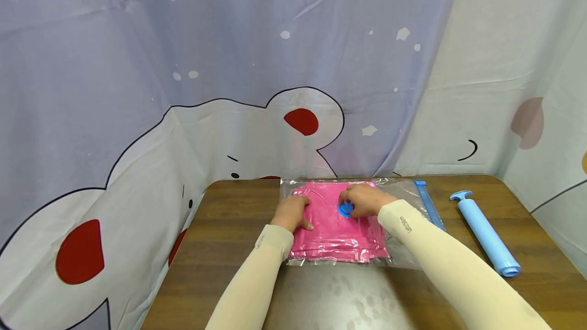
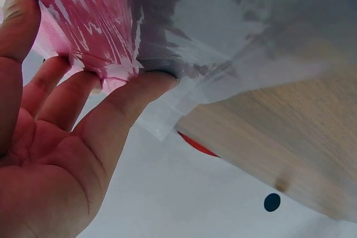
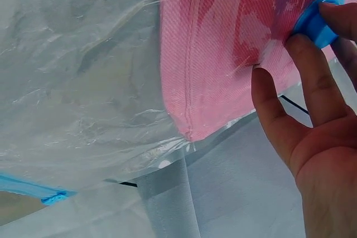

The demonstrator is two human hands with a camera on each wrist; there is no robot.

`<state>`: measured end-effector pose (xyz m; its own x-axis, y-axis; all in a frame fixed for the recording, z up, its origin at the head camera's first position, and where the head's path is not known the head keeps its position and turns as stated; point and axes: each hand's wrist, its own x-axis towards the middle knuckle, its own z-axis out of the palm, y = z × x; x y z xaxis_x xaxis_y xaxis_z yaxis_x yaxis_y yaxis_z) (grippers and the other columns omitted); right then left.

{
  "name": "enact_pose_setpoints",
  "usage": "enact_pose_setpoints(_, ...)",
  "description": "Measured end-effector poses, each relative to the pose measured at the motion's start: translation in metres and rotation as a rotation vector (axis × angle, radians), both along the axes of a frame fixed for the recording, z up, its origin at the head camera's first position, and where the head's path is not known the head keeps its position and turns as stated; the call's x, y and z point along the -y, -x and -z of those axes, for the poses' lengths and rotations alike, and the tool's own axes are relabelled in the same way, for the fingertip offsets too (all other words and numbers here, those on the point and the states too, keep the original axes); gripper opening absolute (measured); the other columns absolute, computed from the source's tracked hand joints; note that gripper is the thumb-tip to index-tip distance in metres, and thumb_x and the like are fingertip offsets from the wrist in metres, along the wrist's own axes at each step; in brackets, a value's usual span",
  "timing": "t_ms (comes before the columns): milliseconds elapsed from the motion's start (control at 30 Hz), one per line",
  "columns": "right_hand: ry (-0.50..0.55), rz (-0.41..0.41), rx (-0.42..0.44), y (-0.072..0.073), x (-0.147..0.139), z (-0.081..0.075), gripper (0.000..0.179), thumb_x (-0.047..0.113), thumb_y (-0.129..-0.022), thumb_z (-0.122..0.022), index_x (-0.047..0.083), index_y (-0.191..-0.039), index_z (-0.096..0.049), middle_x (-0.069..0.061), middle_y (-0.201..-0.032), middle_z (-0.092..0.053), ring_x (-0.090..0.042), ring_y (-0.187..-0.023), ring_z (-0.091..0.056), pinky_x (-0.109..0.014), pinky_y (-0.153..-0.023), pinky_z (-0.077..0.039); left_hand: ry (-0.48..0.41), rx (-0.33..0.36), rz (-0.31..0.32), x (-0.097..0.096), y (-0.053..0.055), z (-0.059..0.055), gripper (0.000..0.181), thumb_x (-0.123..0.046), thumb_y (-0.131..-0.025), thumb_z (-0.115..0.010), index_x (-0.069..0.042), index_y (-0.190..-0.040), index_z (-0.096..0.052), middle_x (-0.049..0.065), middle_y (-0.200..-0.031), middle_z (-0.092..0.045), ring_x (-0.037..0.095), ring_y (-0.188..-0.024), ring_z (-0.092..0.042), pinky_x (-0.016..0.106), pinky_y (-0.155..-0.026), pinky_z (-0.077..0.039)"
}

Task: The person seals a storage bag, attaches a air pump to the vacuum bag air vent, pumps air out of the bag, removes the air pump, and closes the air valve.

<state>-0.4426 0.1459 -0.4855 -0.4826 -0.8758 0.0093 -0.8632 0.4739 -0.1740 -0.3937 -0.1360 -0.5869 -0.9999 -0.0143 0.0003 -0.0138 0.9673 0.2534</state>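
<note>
A clear vacuum storage bag lies flat on the table with folded pink cloth inside it. My right hand is over the bag and pinches the round blue valve cap between thumb and fingers. In the right wrist view the same blue cap sits on the film above the pink cloth, another fingertip close to the film. At the bag's left side, my left hand rests on the film with its fingers spread. The left wrist view has these fingertips against the film.
A light blue hand pump lies on the wooden table to the right of the bag. The bag's blue zip strip runs along its right end. A printed curtain hangs behind the table.
</note>
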Motion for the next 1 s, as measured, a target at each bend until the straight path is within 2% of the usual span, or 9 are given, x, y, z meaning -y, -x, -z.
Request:
enact_pose_setpoints(200,0.009,-0.027,-0.025,0.002,-0.002,0.002,0.025,0.010,-0.094,-0.088,0.010,-0.118,-0.083,-0.008,-0.108,-0.079,-0.016,-0.093,-0.068,-0.039,-0.093,-0.066,0.020,-0.003,0.000,-0.001,0.001,0.001,0.095,-0.054,-0.069,-0.106,-0.022,-0.152,-0.073,0.006,-0.150,-0.078,0.036,-0.140,-0.073,0.056,-0.123,-0.057)
enact_pose_setpoints(400,-0.004,-0.009,-0.025,0.002,-0.003,0.000,0.025,0.011,-0.093,-0.089,0.011,-0.117,-0.082,-0.006,-0.106,-0.078,-0.014,-0.091,-0.066,-0.038,-0.092,-0.065,0.040,-0.011,0.017,-0.003,0.001,-0.002,0.098,-0.057,-0.067,-0.106,-0.022,-0.152,-0.074,0.006,-0.150,-0.078,0.036,-0.141,-0.072,0.055,-0.124,-0.057)
enact_pose_setpoints(533,-0.006,0.017,0.028,0.000,0.000,0.000,0.038,0.011,-0.093,-0.090,0.012,-0.129,-0.077,-0.010,-0.116,-0.080,-0.021,-0.102,-0.074,-0.043,-0.097,-0.067,0.036,-0.014,0.015,0.001,0.003,0.002,0.098,-0.057,-0.065,-0.107,-0.023,-0.150,-0.075,0.005,-0.148,-0.079,0.034,-0.141,-0.073,0.054,-0.124,-0.057)
enact_pose_setpoints(633,-0.004,0.020,0.051,0.001,0.000,0.002,0.041,0.009,-0.094,-0.089,0.013,-0.132,-0.076,-0.011,-0.120,-0.079,-0.025,-0.106,-0.076,-0.044,-0.098,-0.067,0.030,-0.016,0.015,0.003,0.004,0.006,0.098,-0.058,-0.065,-0.107,-0.024,-0.151,-0.075,0.005,-0.148,-0.079,0.034,-0.141,-0.073,0.054,-0.124,-0.057)
enact_pose_setpoints(800,0.015,-0.026,0.013,0.002,-0.002,0.003,0.029,0.008,-0.093,-0.089,0.016,-0.120,-0.081,-0.006,-0.110,-0.076,-0.018,-0.096,-0.070,-0.039,-0.092,-0.066,0.024,-0.020,0.015,0.003,0.005,0.008,0.099,-0.057,-0.064,-0.108,-0.024,-0.151,-0.075,0.005,-0.149,-0.079,0.034,-0.141,-0.072,0.055,-0.124,-0.057)
enact_pose_setpoints(1000,0.023,-0.027,0.024,0.003,-0.002,0.003,0.026,0.010,-0.094,-0.091,0.014,-0.118,-0.082,-0.006,-0.110,-0.077,-0.018,-0.097,-0.070,-0.040,-0.095,-0.067,0.034,-0.019,0.010,0.003,0.008,0.009,0.100,-0.057,-0.063,-0.108,-0.024,-0.151,-0.075,0.005,-0.149,-0.079,0.034,-0.142,-0.073,0.054,-0.123,-0.058)
